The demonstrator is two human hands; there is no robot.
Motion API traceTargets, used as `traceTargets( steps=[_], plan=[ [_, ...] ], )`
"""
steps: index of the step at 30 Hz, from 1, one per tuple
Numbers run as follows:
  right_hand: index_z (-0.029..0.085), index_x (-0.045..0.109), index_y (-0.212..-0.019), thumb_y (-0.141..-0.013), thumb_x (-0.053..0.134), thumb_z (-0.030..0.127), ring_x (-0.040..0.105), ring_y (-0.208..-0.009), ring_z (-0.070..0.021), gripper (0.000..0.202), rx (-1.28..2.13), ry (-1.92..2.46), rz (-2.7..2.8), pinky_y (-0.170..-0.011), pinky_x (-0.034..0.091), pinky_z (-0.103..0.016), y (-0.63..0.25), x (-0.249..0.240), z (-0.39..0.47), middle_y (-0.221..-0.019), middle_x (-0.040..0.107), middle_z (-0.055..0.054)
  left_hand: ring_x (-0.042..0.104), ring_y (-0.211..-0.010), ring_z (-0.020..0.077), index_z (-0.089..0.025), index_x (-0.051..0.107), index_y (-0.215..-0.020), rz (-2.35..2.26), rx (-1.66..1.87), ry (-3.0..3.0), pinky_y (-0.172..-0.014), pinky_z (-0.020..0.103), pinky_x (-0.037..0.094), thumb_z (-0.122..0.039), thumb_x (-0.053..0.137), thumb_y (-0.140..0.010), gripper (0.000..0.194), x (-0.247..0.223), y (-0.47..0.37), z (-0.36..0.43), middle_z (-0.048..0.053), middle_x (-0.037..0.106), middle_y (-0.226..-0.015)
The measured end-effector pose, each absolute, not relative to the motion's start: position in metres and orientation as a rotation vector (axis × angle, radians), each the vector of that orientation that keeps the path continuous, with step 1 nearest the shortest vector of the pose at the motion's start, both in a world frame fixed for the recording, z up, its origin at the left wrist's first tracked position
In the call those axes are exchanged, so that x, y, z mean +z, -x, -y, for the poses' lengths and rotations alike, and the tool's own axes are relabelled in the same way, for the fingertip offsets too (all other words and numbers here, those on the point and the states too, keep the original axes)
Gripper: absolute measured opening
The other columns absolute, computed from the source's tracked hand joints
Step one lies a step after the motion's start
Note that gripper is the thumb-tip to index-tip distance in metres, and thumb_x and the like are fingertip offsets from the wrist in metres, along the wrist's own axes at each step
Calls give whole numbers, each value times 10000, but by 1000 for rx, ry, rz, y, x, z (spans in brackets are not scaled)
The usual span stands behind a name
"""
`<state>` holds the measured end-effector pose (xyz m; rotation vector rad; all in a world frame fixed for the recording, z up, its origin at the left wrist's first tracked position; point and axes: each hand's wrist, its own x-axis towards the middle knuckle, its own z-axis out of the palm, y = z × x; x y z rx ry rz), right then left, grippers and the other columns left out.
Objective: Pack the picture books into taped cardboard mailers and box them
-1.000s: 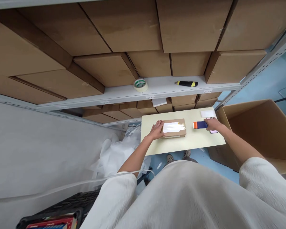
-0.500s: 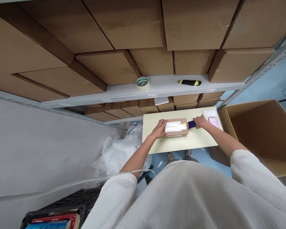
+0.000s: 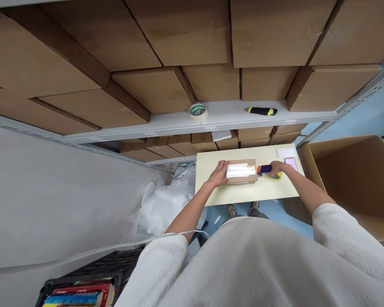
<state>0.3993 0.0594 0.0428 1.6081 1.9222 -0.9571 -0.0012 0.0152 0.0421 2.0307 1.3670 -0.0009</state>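
A small cardboard box (image 3: 243,179) with a white strip along its top lies on the cream board (image 3: 217,194). My left hand (image 3: 220,172) presses on the box's left end, fingers on its top and side. Right of the box, my right hand (image 3: 276,167) is wrapped round a dark blue and orange tool (image 3: 265,169). The tool's orange end is close to the box's right end. Something yellow and round (image 3: 277,176), partly hidden by the hand, shows beneath it. A phone (image 3: 291,163) and a white card (image 3: 286,152) lie farther right on the board.
Above the board, a shelf (image 3: 222,115) holds cardboard boxes, a tape roll (image 3: 198,111) and a black-yellow cutter (image 3: 261,111). A big open carton (image 3: 355,170) stands right. White wrapping (image 3: 160,204) is heaped left, near a black crate (image 3: 115,279) with books.
My right hand has drawn back slightly to the right with the tool, away from the box, and the yellow round thing now shows. My left hand still presses on the box. The view has shifted slightly.
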Motion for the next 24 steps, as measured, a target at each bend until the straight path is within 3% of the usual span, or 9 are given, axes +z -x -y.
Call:
traceTargets(
  steps=[3, 5, 7, 11, 15, 17, 20, 24],
  plan=[
    [196, 741, -962, -732, 780, 708, 718, -873, -293, 562, -1260, -1778, -1768, -763, 560, -372, -439, 64, -50, -920, 775, -120, 42, -1709, 363, -255, 173, -1730, -1365, 1, -2021, -1371, 508, 230, -354, 792, -829, 1098, 41, 2, -16, 136, 152, -1825],
    [180, 732, -1070, -874, 586, 776, 717, -908, -289, 644, -1469, -1965, -1734, -787, 566, -369, -453, 83, -40, -1002, 786, -146, 35, -1709, 365, -251, 172, -1730, -1358, 4, -2023, -1372, 504, 224, -359, 792, -836, 1093, 40, 3, -17, 141, 141, -1828],
    [165, 709, -1175, -977, 423, 723, 712, -937, -293, 657, -1595, -2104, -1756, -806, 568, -377, -455, 105, -31, -1052, 787, -149, 29, -1710, 360, -249, 170, -1728, -1348, 11, -2028, -1371, 499, 223, -366, 789, -841, 1087, 38, 4, -17, 143, 130, -1831],
    [171, 683, -1254, -1010, 424, 550, 681, -1033, -305, 520, -1512, -2149, -2128, -903, 553, -393, -431, 160, -29, -1142, 773, -117, 31, -1709, 360, -237, 160, -1726, -1329, 37, -2040, -1371, 520, 208, -352, 772, -843, 1081, 34, 5, -18, 163, 124, -1834],
    [203, 650, -1349, -1058, 405, 544, 651, -1122, -323, 511, -1165, -2012, -2583, -980, 512, -423, -377, 211, -49, -1267, 734, -119, 34, -1707, 366, -218, 189, -1720, -1337, 57, -2045, -1370, 523, 199, -345, 776, -845, 1062, 32, 4, -16, 183, 131, -1831],
    [217, 624, -1414, -1083, 385, 541, 616, -1196, -356, 521, -797, -1923, -2774, -1038, 464, -479, -344, 228, -66, -1340, 704, -145, 42, -1707, 362, -218, 198, -1720, -1345, 58, -2049, -1369, 516, 198, -348, 789, -843, 1066, 32, 4, -15, 181, 134, -1832],
    [184, 582, -1480, -1108, 325, 494, 559, -1255, -395, 548, -303, -1782, -2902, -1067, 405, -537, -299, 237, -101, -1418, 656, -203, 42, -1707, 358, -239, 196, -1724, -1357, 50, -2049, -1365, 522, 195, -353, 799, -844, 1072, 33, 3, -13, 171, 128, -1835],
    [154, 509, -1563, -1103, 316, 424, 503, -1279, -420, 567, 37, -1705, -2901, -1064, 358, -561, -259, 232, -154, -1460, 615, -236, 24, -1708, 352, -247, 183, -1733, -1360, 35, -2043, -1363, 540, 179, -351, 784, -867, 1059, 36, 2, -8, 164, 94, -1840]
  ],
)
